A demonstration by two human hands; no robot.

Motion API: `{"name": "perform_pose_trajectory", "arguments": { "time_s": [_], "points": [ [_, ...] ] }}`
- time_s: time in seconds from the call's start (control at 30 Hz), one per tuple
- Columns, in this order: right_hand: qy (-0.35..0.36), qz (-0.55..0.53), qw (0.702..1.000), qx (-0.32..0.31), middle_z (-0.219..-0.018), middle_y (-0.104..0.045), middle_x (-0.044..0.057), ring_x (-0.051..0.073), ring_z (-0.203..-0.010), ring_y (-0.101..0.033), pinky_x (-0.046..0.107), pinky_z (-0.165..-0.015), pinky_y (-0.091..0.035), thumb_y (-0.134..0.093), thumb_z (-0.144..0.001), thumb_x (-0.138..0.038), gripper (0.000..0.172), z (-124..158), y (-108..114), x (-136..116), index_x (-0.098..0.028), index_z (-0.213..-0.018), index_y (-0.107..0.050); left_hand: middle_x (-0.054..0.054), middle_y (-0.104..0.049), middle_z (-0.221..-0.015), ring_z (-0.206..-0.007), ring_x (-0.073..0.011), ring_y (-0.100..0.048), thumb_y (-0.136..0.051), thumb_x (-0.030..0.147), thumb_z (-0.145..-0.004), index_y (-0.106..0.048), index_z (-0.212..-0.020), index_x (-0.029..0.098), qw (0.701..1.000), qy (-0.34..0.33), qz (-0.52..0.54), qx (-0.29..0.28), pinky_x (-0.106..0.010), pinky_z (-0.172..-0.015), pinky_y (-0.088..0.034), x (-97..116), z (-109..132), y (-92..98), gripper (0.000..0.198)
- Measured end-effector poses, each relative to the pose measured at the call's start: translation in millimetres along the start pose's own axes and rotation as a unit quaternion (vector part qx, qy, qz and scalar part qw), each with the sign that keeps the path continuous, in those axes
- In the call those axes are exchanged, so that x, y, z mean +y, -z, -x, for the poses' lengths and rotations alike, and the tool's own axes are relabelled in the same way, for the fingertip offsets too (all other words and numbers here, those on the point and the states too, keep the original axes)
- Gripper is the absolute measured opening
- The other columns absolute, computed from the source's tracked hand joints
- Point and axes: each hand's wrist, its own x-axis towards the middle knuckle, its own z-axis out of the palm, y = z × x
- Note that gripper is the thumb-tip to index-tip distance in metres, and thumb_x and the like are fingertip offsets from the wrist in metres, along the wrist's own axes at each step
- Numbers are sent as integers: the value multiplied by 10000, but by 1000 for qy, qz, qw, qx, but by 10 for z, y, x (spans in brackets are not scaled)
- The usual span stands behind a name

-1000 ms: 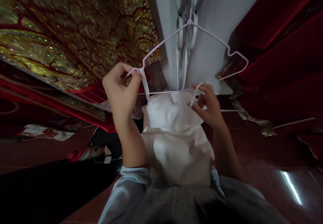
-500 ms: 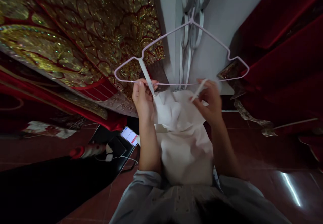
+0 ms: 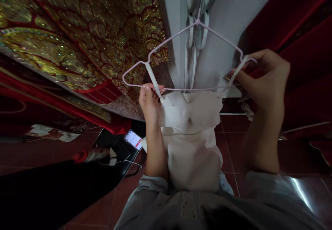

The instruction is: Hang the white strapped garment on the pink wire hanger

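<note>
A pale pink clothes hanger (image 3: pixel 173 36) is in front of me, its hook at the top. From it hangs a cream garment (image 3: pixel 193 147) with thin shoulder straps. One strap (image 3: pixel 153 76) loops over the hanger's left notch. My left hand (image 3: pixel 150 102) is closed around the hanger's bottom bar beside that strap. My right hand (image 3: pixel 267 81) pinches the other strap (image 3: pixel 238 72) at the hanger's right shoulder, by the notch. The fingers cover part of the hanger's right end.
Red and gold sequined costumes (image 3: pixel 124 22) hang at the left, and dark red cloth (image 3: pixel 293 33) at the right. A lit phone (image 3: pixel 134 140) lies on a black seat (image 3: pixel 106 140) with a red-capped bottle (image 3: pixel 89 155). A white wall (image 3: pixel 228 12) stands behind.
My right hand has moved right and up, carrying the right strap from the bottom bar's middle to the hanger's right shoulder. The garment's top is spread wider. My left hand has barely shifted.
</note>
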Motion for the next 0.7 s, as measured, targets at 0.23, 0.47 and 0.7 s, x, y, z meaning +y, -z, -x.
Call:
{"name": "perform_pose_trajectory", "arguments": {
  "time_s": [0.23,0.47,0.7],
  "points": [
    [181,19,968,171,-1066,-604,109,317,-1108,-655,489,-851,-600,-741,-1006,-488,225,186,-100,-432,-309,-1140,-721,-44,-786,-900,-767,-170,-722,-761,727,-991,-637,-936,247,1000,19,7,-23,-316,-816,-617,-48,80,-27,499],
    [-8,-35,985,-168,-1536,-584,115,136,-755,-557,370,-636,-598,-695,-986,-407,567,905,-934,-387,-340,-1539,-594,-45,-792,-904,-824,-170,-722,-768,688,-1003,-699,-976,225,1000,-14,2,6,-279,-802,-573,-94,172,-28,469],
    [-30,-99,994,-26,-1400,-645,111,182,-918,-678,367,-688,-595,-634,-1009,-299,390,987,-1353,-277,-310,-1396,-679,-62,-791,-1021,-1022,-214,-720,-793,549,-1027,-844,-935,228,972,-153,-181,11,-339,-965,-553,-150,313,174,338]
  ]
}}
